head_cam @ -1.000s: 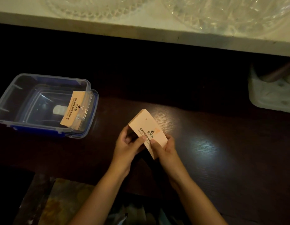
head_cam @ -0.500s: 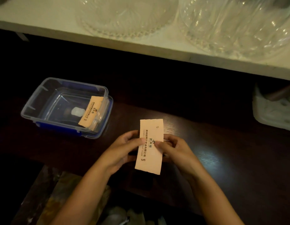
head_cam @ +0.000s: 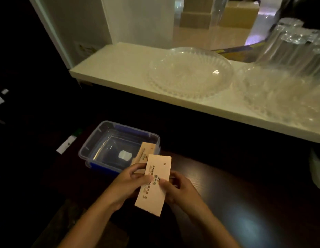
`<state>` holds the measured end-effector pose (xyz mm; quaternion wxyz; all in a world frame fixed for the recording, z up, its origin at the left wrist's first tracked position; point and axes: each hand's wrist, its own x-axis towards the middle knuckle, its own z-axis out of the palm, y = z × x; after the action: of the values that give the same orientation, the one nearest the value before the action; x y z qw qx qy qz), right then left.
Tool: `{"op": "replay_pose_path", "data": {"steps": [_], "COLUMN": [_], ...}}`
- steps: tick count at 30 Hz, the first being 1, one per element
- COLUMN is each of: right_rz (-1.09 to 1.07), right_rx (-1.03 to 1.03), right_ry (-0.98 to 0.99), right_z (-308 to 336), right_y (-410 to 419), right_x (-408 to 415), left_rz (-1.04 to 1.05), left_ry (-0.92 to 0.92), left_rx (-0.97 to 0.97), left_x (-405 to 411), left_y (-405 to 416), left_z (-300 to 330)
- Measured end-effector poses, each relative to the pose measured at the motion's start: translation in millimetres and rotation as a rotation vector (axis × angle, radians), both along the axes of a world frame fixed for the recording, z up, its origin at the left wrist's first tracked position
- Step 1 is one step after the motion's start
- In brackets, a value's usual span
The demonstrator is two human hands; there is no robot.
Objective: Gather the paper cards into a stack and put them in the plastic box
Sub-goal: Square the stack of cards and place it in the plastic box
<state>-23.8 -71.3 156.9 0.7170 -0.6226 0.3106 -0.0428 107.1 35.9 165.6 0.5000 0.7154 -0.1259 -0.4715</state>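
A stack of pale orange paper cards (head_cam: pixel 156 192) with dark printed text is held upright over the dark table. My left hand (head_cam: pixel 127 185) grips its left edge and my right hand (head_cam: pixel 178 189) grips its right edge, thumbs on the front. Just behind and left of the stack sits the clear plastic box (head_cam: pixel 94 142) with blue clips, open. More cards (head_cam: pixel 144 154) lean inside it against its right wall. A small white label shows through the box floor.
A pale counter ledge (head_cam: pixel 119 68) runs behind the dark wooden table (head_cam: pixel 245 203). On it stand a clear glass dish (head_cam: pixel 189 72), a second dish (head_cam: pixel 280 93) and upturned glasses (head_cam: pixel 295 45). A white object (head_cam: pixel 318 169) sits at the right edge.
The stack turned from tilted to upright in both hands and now sits closer to the box. The view has lifted, showing more of the counter and glassware.
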Motion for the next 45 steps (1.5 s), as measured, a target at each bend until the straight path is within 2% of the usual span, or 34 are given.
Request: {"op": "replay_pose_path", "data": {"steps": [4,6,8,10,12,14,17,24,29,36,45], "right_rz": [-0.025,0.003,0.156,0.346,0.556,0.648,0.810,0.811,0.783,0.793,0.806], "right_rx": [-0.181,-0.496,-0.906,-1.175,-1.335,-1.435,-1.394,-1.416,-1.394,-1.366,-1.379], "right_ry": [-0.018,0.006,0.119,0.251,0.416,0.504,0.476,0.411,0.375,0.376,0.359], "right_z": [10.5,7.4,-2.5,-14.5,-21.4,-32.0,-37.3,-39.1,-44.9,-43.3,-42.9], "right_y": [3.5,-2.6,-12.2,-18.0,-18.5,-17.1,-14.0,-17.3,-18.5,-21.0,-22.5], "right_x": [41.1,56.8,68.4,77.9,87.6,94.7,103.4,110.4,105.3,107.5,108.2], "left_rz": [0.063,0.095,0.118,0.120,0.096,0.066,0.016,-0.128,-0.149,-0.142,-0.107], "left_ry": [0.043,0.057,0.077,0.105,0.125,0.144,0.160,0.152,0.154,-0.081,-0.128], "left_rx": [-0.027,-0.044,-0.042,-0.030,0.007,0.039,0.087,0.215,0.239,0.263,0.290], "left_x": [56.3,86.4,114.8,139.1,156.6,168.0,177.7,182.4,182.8,166.6,158.6], "left_y": [13.0,17.6,20.1,19.9,16.3,9.6,-2.2,-22.3,-25.6,-29.6,-29.5], "left_z": [1.2,1.0,-2.6,-10.8,-21.2,-32.6,-45.4,-62.5,-72.0,-80.3,-79.9]}}
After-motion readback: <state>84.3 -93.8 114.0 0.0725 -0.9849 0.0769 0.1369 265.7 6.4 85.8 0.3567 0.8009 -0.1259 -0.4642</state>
